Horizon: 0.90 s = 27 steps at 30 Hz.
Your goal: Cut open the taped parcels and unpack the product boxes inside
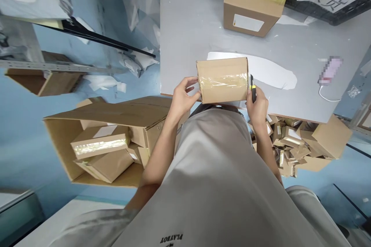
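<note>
A small cardboard box with shiny clear tape across its upper face is at the near edge of the grey table. My left hand grips its left end, fingers and thumb curled around the corner. At the other end, my right hand is closed around a black and yellow box cutter, its tip pointing away from me. The right thumb and fingers are close against the box's right end; whether they also press on it I cannot tell. Behind the box lies a white paper sheet, partly covered by it.
A larger taped carton and a black crate with a handwritten sheet stand at the table's back. A pink blurred item with a cable lies right. Below are a big carton of boxes and a pile of flattened cartons.
</note>
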Each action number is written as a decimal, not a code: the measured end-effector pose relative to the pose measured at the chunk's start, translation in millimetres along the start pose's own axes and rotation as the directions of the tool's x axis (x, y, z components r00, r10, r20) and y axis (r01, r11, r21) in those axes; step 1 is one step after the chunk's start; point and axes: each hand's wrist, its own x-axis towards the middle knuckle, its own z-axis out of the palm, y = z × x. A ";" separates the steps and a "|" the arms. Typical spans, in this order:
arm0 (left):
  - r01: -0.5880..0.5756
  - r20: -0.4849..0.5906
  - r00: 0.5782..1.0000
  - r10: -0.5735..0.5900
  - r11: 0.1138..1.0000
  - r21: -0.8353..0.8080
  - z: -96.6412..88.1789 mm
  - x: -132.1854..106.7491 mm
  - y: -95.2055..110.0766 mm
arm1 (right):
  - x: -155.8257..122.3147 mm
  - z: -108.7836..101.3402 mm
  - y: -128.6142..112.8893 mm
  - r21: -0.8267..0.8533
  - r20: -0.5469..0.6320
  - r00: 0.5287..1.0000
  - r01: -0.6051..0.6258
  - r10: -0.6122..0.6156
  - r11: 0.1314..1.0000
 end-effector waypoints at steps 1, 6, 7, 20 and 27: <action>0.009 -0.018 1.000 -0.009 1.000 -0.013 2.6 1.0 -0.6 | -0.7 3.1 0.5 0.009 -0.010 1.000 0.005 -0.005 1.000; 0.030 -0.105 0.994 -0.040 0.995 -0.096 15.9 2.5 -1.3 | -4.5 16.9 5.5 0.039 -0.065 0.998 -0.003 0.006 0.999; 0.033 -0.122 0.991 -0.046 0.994 -0.106 18.5 2.3 -1.1 | -4.9 19.3 6.3 0.043 -0.072 0.997 -0.007 0.011 0.999; -0.042 -0.255 0.966 0.033 0.999 -0.030 35.0 2.5 -2.0 | -10.7 29.0 5.6 -0.001 -0.082 0.995 -0.054 0.054 0.999; -0.098 -0.225 0.967 0.122 0.988 0.117 20.9 -8.5 -13.9 | -7.8 22.4 11.0 -0.006 -0.090 0.996 -0.015 0.014 1.000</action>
